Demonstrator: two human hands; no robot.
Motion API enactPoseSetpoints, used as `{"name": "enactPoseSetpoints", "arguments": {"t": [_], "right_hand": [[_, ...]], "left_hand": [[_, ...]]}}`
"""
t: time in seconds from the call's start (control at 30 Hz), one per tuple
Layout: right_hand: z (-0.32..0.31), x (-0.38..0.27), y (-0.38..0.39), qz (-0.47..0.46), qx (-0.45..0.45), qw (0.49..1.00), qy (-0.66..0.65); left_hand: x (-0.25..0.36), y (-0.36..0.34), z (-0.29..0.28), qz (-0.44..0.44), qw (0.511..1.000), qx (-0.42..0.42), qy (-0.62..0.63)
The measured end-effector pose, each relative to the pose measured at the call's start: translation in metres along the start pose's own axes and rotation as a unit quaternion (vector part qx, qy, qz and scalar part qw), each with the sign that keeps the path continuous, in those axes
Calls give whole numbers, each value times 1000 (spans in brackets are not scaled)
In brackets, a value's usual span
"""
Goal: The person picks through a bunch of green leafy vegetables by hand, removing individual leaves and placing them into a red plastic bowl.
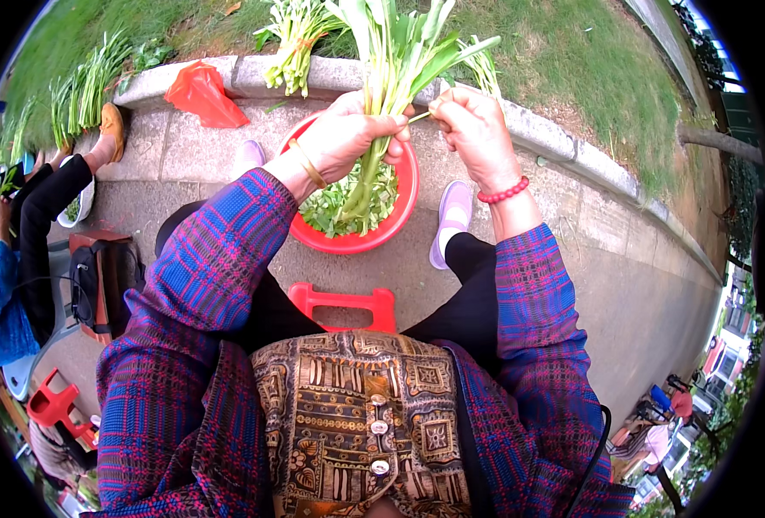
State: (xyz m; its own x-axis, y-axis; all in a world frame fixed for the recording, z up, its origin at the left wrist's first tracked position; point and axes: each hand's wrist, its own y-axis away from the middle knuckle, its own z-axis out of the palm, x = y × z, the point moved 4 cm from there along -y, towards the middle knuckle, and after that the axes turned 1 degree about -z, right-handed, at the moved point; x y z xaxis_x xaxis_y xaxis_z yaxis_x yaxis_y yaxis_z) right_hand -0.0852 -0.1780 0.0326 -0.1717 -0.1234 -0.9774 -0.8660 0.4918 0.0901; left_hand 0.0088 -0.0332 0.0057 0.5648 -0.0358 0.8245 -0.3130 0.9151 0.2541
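My left hand [345,142] is wrapped round the middle of a bunch of long-stemmed leafy greens [393,65], pale stems together and leaves fanning out on the far side. To its right, my right hand [476,136] is closed in a pinch on a thin light-green strand [420,116] that runs across to the bunch. What kind of strand it is, I cannot tell. Below the hands stands a red plastic basin [407,207], holding many loose leaves and short stem pieces [367,207]. The bunch's stem ends hang over the basin.
Another bunch of greens [294,65] leans on the stone kerb [564,145], near a red plastic bag [203,93]. More upright bunches [89,91] stand at the far left beside a seated person [11,285]. A red stool [348,304] sits between my legs; a brown-black bag [102,281] lies left.
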Motion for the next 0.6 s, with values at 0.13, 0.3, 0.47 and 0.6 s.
{"name": "enactPoseSetpoints", "arguments": {"t": [0.13,0.3,0.47,0.6], "right_hand": [[3,8,0,105,-18,978,-177],[13,-5,2,-159,166,949,217],[4,18,-6,-47,127,991,-1],[-27,16,-13,-73,199,977,9]], "left_hand": [[3,0,2,16,1000,-11,-3],[0,-5,-2,12,1000,2,-5],[4,-5,3,29,1000,-4,3],[-1,2,0,-5,1000,7,-17]]}}
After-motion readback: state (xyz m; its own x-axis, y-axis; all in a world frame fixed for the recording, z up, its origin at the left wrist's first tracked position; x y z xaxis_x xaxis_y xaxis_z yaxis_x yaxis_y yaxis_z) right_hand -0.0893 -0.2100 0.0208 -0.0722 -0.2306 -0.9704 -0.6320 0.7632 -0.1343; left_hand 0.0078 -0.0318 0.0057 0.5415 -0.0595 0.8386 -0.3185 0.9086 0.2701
